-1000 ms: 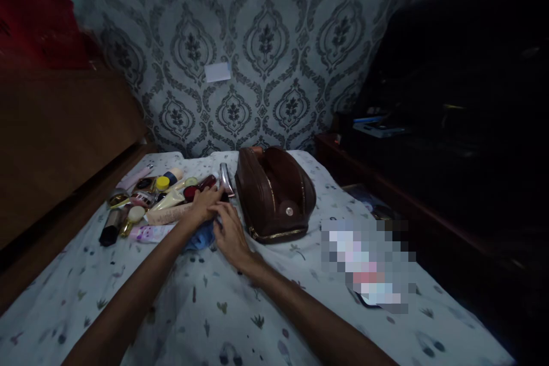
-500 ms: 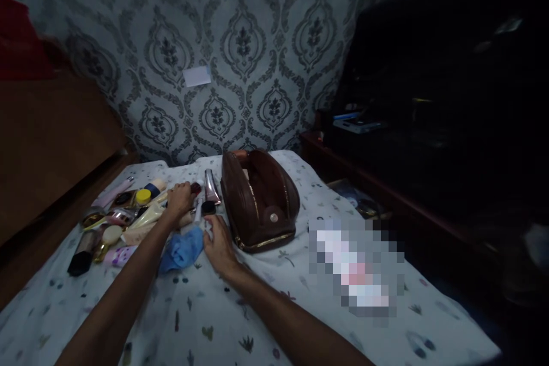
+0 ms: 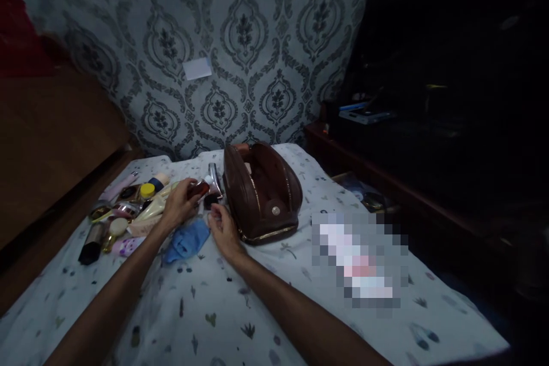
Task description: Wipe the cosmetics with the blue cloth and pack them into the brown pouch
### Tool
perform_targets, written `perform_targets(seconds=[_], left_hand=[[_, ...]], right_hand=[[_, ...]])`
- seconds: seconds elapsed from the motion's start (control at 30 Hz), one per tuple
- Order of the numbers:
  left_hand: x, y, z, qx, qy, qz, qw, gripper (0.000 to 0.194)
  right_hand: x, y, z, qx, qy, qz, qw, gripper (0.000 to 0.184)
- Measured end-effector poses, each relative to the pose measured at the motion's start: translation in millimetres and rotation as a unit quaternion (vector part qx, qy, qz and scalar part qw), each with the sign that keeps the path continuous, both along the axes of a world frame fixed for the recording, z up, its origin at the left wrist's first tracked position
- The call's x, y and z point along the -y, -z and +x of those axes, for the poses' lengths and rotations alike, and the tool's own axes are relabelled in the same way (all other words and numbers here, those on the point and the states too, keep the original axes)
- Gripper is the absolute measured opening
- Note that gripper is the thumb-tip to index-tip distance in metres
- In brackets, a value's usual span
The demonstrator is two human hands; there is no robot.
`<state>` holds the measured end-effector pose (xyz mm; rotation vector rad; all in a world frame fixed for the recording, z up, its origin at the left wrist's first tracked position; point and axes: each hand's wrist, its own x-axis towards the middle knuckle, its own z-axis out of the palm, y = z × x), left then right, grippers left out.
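Observation:
My left hand (image 3: 179, 205) is closed around a glossy dark red cosmetic container (image 3: 199, 189), just above the pile of toiletries. Close by on the right, my right hand (image 3: 223, 233) rests low with loosely curled fingers slightly apart and nothing visible in them. Its fingertips are near a round black cap (image 3: 211, 201); whether they touch it I cannot tell. A crumpled blue cloth (image 3: 187, 241) lies below and between the hands. Beyond my right hand stands a brown toiletry bag (image 3: 238, 197), unzipped and gaping. A silvery tube (image 3: 215, 178) leans beside the bag.
Left of my hands lie several cosmetics, among them a yellow-lidded jar (image 3: 147, 191), a dark bottle (image 3: 91, 245) and a purple-spotted tube (image 3: 128, 246). A pixelated item (image 3: 360, 266) lies right on the patterned sheet (image 3: 240, 320). A wooden board (image 3: 55, 143) borders the left.
My left hand has lifted the dark red container a little and shifted it right, showing more of it. My right hand's fingers have curled slightly near the black cap. The view tilted slightly.

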<state>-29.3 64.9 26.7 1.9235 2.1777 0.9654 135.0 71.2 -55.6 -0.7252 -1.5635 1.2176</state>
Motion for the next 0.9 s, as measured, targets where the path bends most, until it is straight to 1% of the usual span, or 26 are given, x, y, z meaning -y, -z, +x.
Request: perform_targets(seconds=[0.13, 0.2, 0.27, 0.33, 0.37, 0.47, 0.53, 0.6, 0.67, 0.77, 0.83, 0.9], left_hand=[[29.6, 2.1, 4.8, 0.094, 0.101, -0.028, 0.99, 0.051], [39.9, 1.3, 4.4, 0.128, 0.14, -0.052, 0.98, 0.054], [45.8, -0.1, 2.1, 0.145, 0.158, -0.069, 0.974, 0.053], [49.6, -1.0, -0.8, 0.147, 0.146, -0.068, 0.976, 0.052], [51.7, -1.0, -1.9, 0.142, 0.127, -0.057, 0.98, 0.051], [64.2, 1.5, -0.7, 0.104, 0.029, 0.003, 0.994, 0.046], [79.0, 6.0, 5.0, 0.071, -0.039, 0.033, 0.996, 0.038], [95.9, 13.4, 13.4, 0.045, -0.076, 0.038, 0.995, 0.033], [110.5, 22.9, 21.4, 0.01, -0.062, 0.024, 0.998, 0.031], [122.0, 34.1, 26.9, -0.057, 0.005, 0.009, 0.998, 0.029], [123.4, 33.9, 26.3, -0.072, 0.027, 0.013, 0.997, 0.025], [122.2, 25.9, 25.8, -0.065, 0.025, 0.033, 0.997, 0.022]], right_hand=[[-0.8, -5.0, 0.8, -0.024, -0.013, -0.044, 0.999, 0.051], [0.2, -9.6, 3.2, -0.042, -0.024, -0.063, 0.997, 0.052], [1.9, -14.1, 5.9, -0.066, -0.043, -0.076, 0.994, 0.048], [3.7, -17.2, 7.9, -0.085, -0.06, -0.084, 0.991, 0.039], [4.5, -18.0, 8.3, -0.091, -0.065, -0.087, 0.99, 0.033], [6.5, -18.0, 7.4, -0.098, -0.062, -0.093, 0.989, 0.023], [7.2, -16.8, 5.8, -0.103, -0.052, -0.097, 0.989, 0.023], [7.3, -15.4, 3.9, -0.108, -0.041, -0.097, 0.989, 0.024], [7.0, -13.7, 2.5, -0.112, -0.033, -0.093, 0.989, 0.025], [6.8, -10.9, 2.2, -0.106, -0.029, -0.081, 0.991, 0.024], [8.1, -10.4, 3.6, -0.097, -0.028, -0.069, 0.992, 0.023], [11.5, -12.1, 6.5, -0.085, -0.026, -0.053, 0.995, 0.022]])
